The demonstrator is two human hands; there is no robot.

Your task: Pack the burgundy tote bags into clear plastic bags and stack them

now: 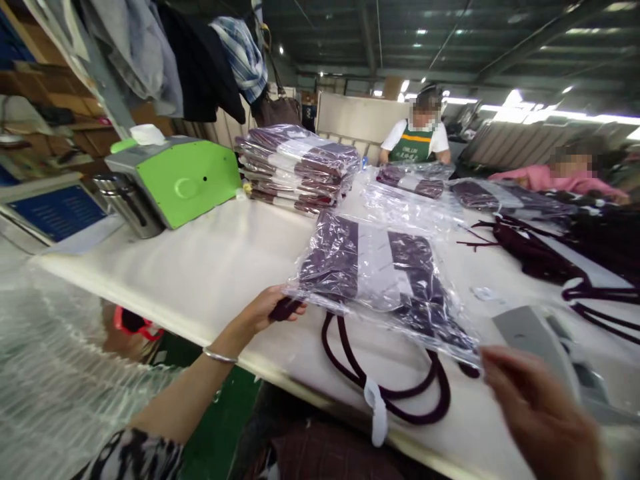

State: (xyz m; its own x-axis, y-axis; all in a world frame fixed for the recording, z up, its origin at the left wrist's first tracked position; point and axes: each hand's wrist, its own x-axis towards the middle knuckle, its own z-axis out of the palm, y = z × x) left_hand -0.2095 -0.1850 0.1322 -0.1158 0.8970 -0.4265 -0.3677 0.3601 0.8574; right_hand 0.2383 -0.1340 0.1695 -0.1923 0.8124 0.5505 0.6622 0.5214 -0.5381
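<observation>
A folded dark maroon textile point(335, 257) with a pale paper band point(376, 260) lies inside a clear plastic bag point(370, 312) in front of me. My left hand point(273, 310) is closed on the bag's near left corner, with a dark maroon end in the fingers too. At the near right corner, my right hand point(540, 407) pinches the bag's edge; motion blurs it. Dark cords point(415, 413) loop out of the bag's near side onto the white table point(235, 253). A white tag point(376, 413) is wrapped around these cords near the table edge.
Bagged textiles point(300, 167) form a stack beyond my left hand. A green machine point(190, 180) and a steel flask point(133, 207) stand left. A grey device point(535, 340) sits near my right hand, with more maroon pieces point(540, 257) behind. Two people work across the table.
</observation>
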